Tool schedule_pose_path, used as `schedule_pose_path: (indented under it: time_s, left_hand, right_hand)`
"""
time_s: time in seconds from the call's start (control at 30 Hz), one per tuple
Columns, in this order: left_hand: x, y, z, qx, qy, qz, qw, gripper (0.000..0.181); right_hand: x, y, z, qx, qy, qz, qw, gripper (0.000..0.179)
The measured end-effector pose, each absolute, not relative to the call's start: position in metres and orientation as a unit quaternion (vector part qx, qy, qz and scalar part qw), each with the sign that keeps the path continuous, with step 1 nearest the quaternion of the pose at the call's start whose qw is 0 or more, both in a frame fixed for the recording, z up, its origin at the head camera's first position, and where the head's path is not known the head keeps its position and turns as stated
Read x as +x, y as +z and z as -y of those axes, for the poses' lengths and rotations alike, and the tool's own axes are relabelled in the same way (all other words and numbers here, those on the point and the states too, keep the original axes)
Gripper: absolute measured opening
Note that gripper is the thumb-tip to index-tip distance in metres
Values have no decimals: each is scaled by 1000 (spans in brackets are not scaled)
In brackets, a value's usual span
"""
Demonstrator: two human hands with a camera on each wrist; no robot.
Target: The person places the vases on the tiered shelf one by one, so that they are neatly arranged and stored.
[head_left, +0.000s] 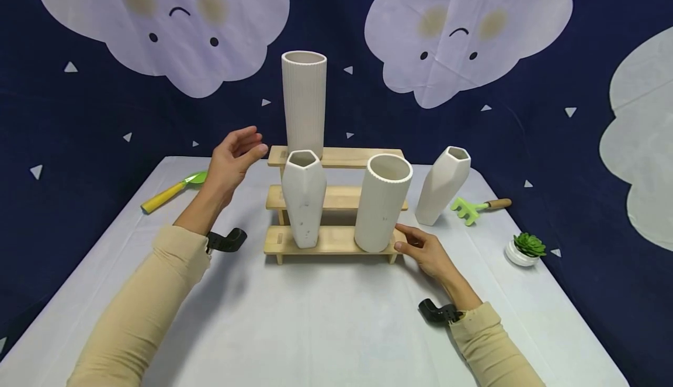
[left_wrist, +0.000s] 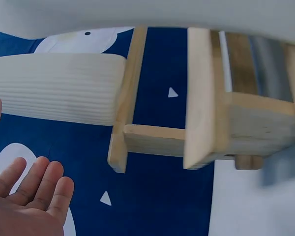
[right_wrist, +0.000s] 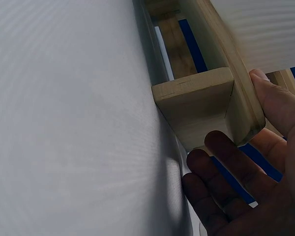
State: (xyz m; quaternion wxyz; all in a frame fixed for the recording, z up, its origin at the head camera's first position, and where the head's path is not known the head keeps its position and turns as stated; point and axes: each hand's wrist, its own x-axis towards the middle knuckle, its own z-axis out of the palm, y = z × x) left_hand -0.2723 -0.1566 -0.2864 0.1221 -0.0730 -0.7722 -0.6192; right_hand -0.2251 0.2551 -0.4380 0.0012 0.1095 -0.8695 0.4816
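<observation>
A three-tier wooden stand [head_left: 336,238] stands on the white table. On its top tier is a tall ribbed white vase [head_left: 305,106]. The bottom tier bears a faceted white vase [head_left: 304,206] at the left and a shorter ribbed round vase [head_left: 381,206] at the right. My left hand [head_left: 233,156] hovers left of the tall vase, apart from it, its fingers loosely extended and holding nothing. At the bottom tier's right end, my right hand [right_wrist: 270,167] grips the board, thumb on top and fingers curled beneath.
Right of the stand, another faceted white vase [head_left: 444,185] is on the table. Near the right edge lie a green hand rake [head_left: 468,208] and a potted succulent [head_left: 526,249]. A yellow-handled trowel [head_left: 165,196] lies at the left. A dark cloud-print cloth [head_left: 331,1] hangs behind.
</observation>
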Motion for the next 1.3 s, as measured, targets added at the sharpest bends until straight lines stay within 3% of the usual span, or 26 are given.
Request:
schedule_pose_path:
  time_s: [0.37, 0.8, 1.3]
  left_hand:
    - [-246, -321, 170, -65, -613, 779, 113, 63]
    - [-213, -368, 179, -44, -592, 803, 63, 61]
    - [-204, -413, 180, -68, -550, 833, 7, 52]
  right_hand:
    - [-225, -438, -255, 113, 478, 871, 8, 51]
    - [-224, -438, -255, 108, 476, 873, 4, 52]
    - [-225, -438, -255, 112, 481, 870, 7, 52]
